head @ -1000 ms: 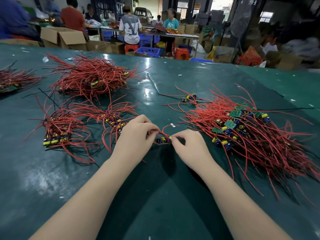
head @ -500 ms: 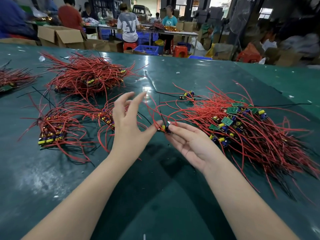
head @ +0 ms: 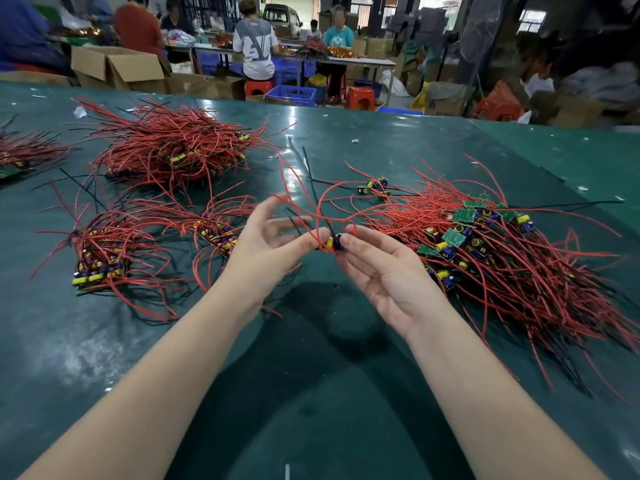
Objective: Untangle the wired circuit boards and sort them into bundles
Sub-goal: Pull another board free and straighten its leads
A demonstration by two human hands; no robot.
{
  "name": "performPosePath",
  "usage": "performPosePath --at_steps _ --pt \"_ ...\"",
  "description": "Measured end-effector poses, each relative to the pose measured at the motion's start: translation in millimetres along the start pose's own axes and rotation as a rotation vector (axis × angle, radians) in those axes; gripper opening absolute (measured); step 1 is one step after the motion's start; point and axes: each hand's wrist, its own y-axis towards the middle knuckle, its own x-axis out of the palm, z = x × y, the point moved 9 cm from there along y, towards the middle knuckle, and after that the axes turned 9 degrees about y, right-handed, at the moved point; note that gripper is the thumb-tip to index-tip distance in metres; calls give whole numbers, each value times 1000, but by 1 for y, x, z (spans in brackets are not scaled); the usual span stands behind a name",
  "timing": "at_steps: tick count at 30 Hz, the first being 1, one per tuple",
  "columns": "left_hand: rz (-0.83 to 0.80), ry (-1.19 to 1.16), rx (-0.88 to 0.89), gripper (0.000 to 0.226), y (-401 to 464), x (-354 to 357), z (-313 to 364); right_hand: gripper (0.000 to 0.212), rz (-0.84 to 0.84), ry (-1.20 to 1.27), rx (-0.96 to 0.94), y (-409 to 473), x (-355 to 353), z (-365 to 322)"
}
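Between my two hands, above the green table (head: pixel 311 393), is a small circuit board (head: pixel 333 242) with a yellow and a blue part and long red wires looping upward. My left hand (head: pixel 266 251) pinches it from the left with thumb and a finger, the other fingers spread. My right hand (head: pixel 388 271), palm up, holds it from the right with its fingertips. A big tangled pile of red-wired green boards (head: pixel 491 258) lies to the right. Two sorted bundles (head: pixel 100 258) (head: pixel 214 233) lie to the left.
A larger heap of red wires (head: pixel 173 150) lies at the back left, another one (head: pixel 20 157) at the far left edge. A lone board (head: pixel 372 187) sits behind my hands. Beyond the table stand cardboard boxes (head: pixel 117 67), stools and seated people.
Both hands have lifted the board off the table and turned; the left hand's fingers have spread and the right palm now faces up. The board's red wires now stand upward.
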Motion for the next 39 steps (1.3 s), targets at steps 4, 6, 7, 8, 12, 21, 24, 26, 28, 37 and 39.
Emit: performPosePath --at_steps 4,6,7,8,12,21,24,26,28,37,39 --pt "-92 -197 -77 30 -4 11 -2 14 -62 4 34 -2 7 2" --pt "-95 -219 -103 26 -5 10 -2 14 -79 -7 47 -2 7 2" --pt "-100 -223 -111 26 -5 10 -2 15 -81 -12 54 -2 7 2" --pt "-108 -228 -119 26 -5 10 -3 15 -83 -17 60 -2 7 2" --pt "-141 -243 -138 30 -6 13 -5 15 -98 -21 70 -3 5 2" --pt "-171 -309 -136 18 -4 15 -8 14 -87 -32 82 -1 2 -1" --pt "-186 -331 -159 14 -5 17 -7 14 -130 28 88 -2 6 -1" --pt "-181 -333 -160 14 -5 17 -5 14 -146 33 66 -1 7 -4" --pt "-152 -321 -154 18 -3 14 -5 15 -121 30 29 1 5 -10" --pt "4 533 105 21 0 -9 4 13 15 131 -54 6 -16 -28" --pt "54 576 199 31 -2 -11 14 13 18 128 -51 6 -17 -27"
